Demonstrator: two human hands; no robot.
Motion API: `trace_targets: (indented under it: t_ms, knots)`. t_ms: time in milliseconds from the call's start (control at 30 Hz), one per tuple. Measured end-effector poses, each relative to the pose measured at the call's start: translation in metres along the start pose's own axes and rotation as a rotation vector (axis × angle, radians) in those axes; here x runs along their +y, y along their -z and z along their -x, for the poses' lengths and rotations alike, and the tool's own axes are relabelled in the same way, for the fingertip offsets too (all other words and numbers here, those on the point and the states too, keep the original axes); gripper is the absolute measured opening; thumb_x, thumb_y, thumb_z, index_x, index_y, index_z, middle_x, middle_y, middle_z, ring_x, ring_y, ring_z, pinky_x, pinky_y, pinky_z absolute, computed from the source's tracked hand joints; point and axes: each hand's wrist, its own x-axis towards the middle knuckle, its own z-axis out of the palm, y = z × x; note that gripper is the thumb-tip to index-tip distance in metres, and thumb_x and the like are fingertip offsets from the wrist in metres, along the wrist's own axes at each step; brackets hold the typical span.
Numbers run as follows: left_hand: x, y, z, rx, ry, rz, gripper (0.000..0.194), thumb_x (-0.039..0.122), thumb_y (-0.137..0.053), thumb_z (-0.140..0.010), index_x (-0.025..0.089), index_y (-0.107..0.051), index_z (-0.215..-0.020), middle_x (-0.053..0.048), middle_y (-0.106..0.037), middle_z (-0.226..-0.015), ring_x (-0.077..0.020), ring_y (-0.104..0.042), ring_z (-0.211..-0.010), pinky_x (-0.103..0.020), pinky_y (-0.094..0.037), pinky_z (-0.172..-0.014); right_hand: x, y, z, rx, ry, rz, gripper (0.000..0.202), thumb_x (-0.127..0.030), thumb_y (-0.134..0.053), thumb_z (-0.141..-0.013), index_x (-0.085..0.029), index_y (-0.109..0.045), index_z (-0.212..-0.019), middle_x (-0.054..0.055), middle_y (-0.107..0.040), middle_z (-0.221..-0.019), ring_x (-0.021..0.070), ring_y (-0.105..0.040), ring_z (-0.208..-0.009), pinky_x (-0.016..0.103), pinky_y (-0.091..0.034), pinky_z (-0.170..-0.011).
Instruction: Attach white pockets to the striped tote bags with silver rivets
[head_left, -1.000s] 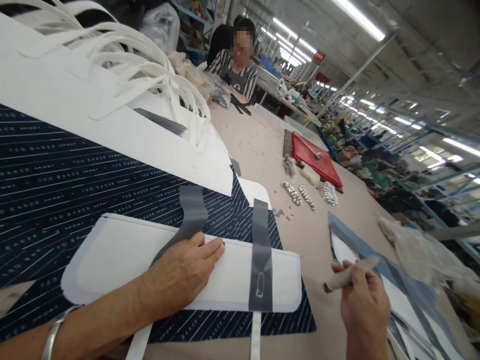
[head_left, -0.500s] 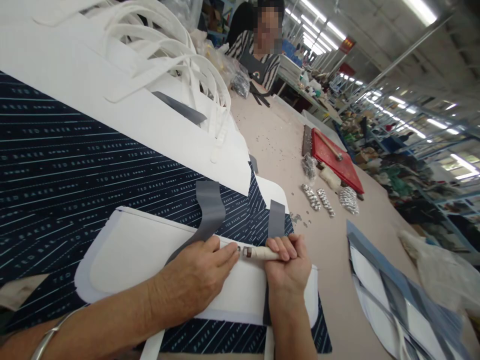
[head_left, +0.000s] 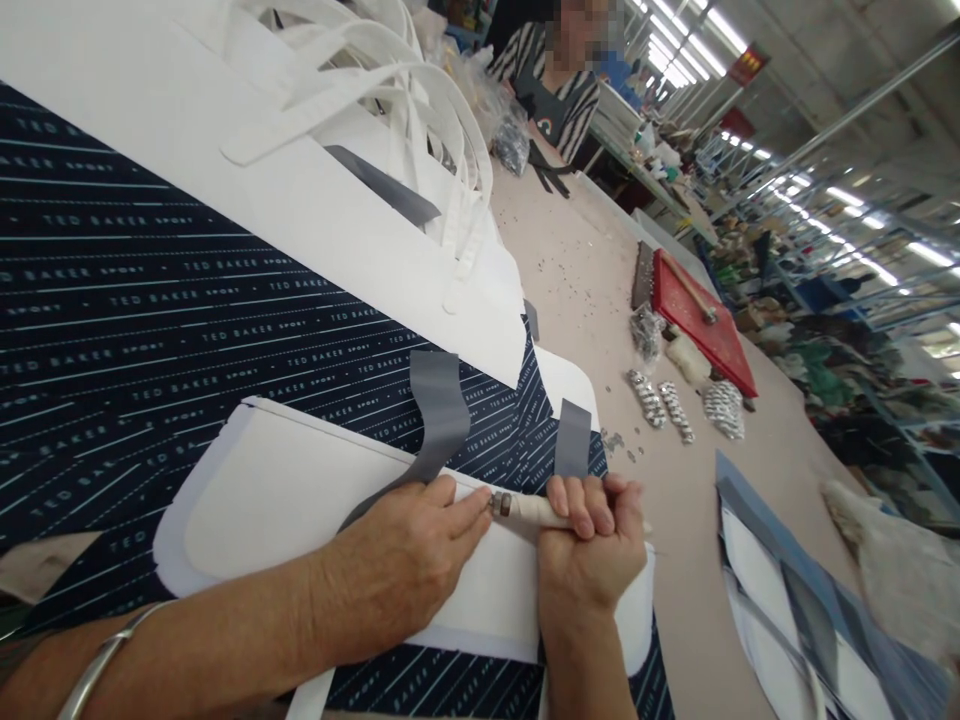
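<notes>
My right hand (head_left: 596, 530) is closed around the pale wrapped handle of a hand tool (head_left: 529, 508). The tool's metal end points left, close to my left fingertips. My left hand (head_left: 416, 550) lies on a white panel (head_left: 300, 500) with its fingers stretched toward that metal end. My left thumb and whatever is under the fingertips are hidden. A grey strap (head_left: 441, 405) runs across the panel and passes under my left hand. Another grey strap (head_left: 573, 438) runs behind my right hand. Dark blue printed fabric (head_left: 210, 290) spreads beneath the panel.
White straps (head_left: 420, 100) lie heaped on a large white sheet (head_left: 225, 180) at the upper left. A red board (head_left: 705, 320) with a hammer (head_left: 694, 295) and several bags of metal parts (head_left: 724, 408) sit beyond. Stacked panels (head_left: 787, 600) lie right. A person (head_left: 555, 90) sits across the table.
The view has shifted, so most things appear farther right. The tool's metal end remains beside my left fingertips, and my right hand still grips the handle.
</notes>
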Motion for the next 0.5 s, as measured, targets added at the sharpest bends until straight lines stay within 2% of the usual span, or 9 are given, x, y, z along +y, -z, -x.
trace_targets:
  t_ms: [200,367,500]
  knots:
    - [0.001,0.001,0.002,0.022,0.026,-0.064,0.040,0.018,-0.041,-0.093,0.011,-0.052,-0.130,-0.010,-0.057,-0.135,-0.0229,-0.058,-0.098,-0.037,-0.049,-0.080,-0.006,-0.014,0.007,-0.214,0.077,0.040,0.025,-0.037,-0.049,-0.094,-0.024,-0.056,-0.074,-0.013,-0.018,-0.044,0.0069,-0.015,-0.034,0.020,-0.032,-0.042]
    - [0.001,0.003,0.003,0.021,0.003,-0.059,0.037,0.015,-0.045,-0.091,0.012,-0.054,-0.126,-0.012,-0.057,-0.133,-0.0211,-0.058,-0.100,-0.035,-0.048,-0.083,-0.008,-0.008,0.002,-0.192,0.082,0.036,0.027,-0.037,-0.047,-0.095,-0.024,-0.056,-0.073,-0.013,-0.018,-0.044,0.0070,-0.014,-0.034,0.019,-0.031,-0.040]
    - [0.001,0.004,0.001,0.040,0.015,-0.043,0.035,0.016,-0.046,-0.091,0.015,-0.055,-0.125,-0.012,-0.058,-0.131,-0.0205,-0.059,-0.098,-0.034,-0.047,-0.083,-0.006,-0.007,0.004,-0.241,0.109,0.069,0.025,-0.036,-0.046,-0.095,-0.024,-0.056,-0.075,-0.013,-0.017,-0.044,0.0070,-0.015,-0.034,0.019,-0.032,-0.040]
